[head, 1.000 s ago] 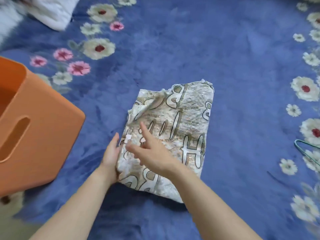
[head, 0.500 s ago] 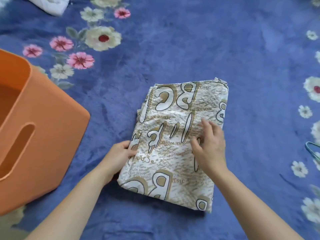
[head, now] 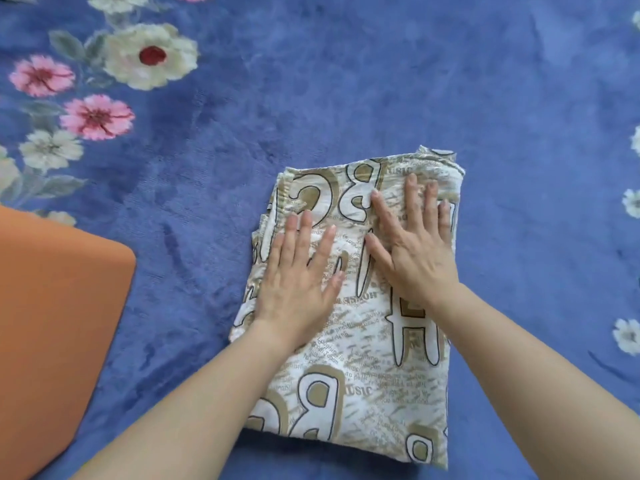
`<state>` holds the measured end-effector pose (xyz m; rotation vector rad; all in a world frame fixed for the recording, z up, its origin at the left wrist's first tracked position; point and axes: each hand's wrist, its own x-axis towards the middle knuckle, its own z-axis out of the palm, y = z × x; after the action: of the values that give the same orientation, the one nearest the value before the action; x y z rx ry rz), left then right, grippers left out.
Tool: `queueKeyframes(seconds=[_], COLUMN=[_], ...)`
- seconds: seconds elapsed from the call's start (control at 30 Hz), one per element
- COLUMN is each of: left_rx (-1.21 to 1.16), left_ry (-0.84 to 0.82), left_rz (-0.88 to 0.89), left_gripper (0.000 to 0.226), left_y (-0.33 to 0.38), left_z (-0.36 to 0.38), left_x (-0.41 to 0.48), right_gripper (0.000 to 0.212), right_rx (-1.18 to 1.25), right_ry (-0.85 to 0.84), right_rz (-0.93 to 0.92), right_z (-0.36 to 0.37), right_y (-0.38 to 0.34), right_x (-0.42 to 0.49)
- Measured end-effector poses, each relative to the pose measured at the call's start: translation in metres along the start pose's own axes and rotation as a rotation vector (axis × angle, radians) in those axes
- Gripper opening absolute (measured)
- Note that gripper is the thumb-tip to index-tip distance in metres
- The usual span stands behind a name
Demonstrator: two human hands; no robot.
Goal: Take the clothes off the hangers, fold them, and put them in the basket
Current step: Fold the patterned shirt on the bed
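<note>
Looking down from the head camera, the cloth [head: 363,358] lies folded in a neat block on the blue rug [head: 381,81]. It is white with big gold letters on it. Both hands lie flat on top of it. The left hand [head: 298,282] is on the left part, with its fingers straight and spread a little. The right hand [head: 412,251] is just beside it, a bit further up, and its fingers are straight too. Neither hand holds anything. They only press down on the cloth.

The orange basket [head: 52,323] sits to the left, near the cloth but not touching it. Only its side and a corner show, so I cannot see what is inside.

I think this is the end of the folding step, the smoothing part. Next the hands will need to slide under the cloth from both sides. Then they must lift it as one block so it does not fall open, and set it down in the basket
</note>
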<state>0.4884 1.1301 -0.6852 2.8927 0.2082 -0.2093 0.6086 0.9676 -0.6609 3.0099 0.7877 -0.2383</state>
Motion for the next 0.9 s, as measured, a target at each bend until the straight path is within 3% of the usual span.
queueKeyframes(seconds=[0.2, 0.4, 0.7, 0.9], left_rx=[0.006, -0.027, -0.074, -0.164], left_ry=[0.03, 0.036, -0.18, -0.228], left_rz=[-0.014, 0.04, 0.117, 0.009], left_gripper=[0.065, 0.061, 0.084, 0.068], left_y=[0.001, -0.016, -0.051, -0.07], left_z=[0.001, -0.009, -0.02, -0.029], left_x=[0.003, -0.008, -0.106, -0.17], right_gripper=[0.063, 0.067, 0.073, 0.069], right_rx=[0.014, 0.104, 0.166, 0.109], right_ry=[-0.094, -0.081, -0.114, -0.204], right_rz=[0.07, 0.069, -0.295, -0.589], right_z=[0.009, 0.007, 0.024, 0.019], right_y=[0.011, 0.003, -0.018, 0.014], right_x=[0.022, -0.009, -0.172, -0.225])
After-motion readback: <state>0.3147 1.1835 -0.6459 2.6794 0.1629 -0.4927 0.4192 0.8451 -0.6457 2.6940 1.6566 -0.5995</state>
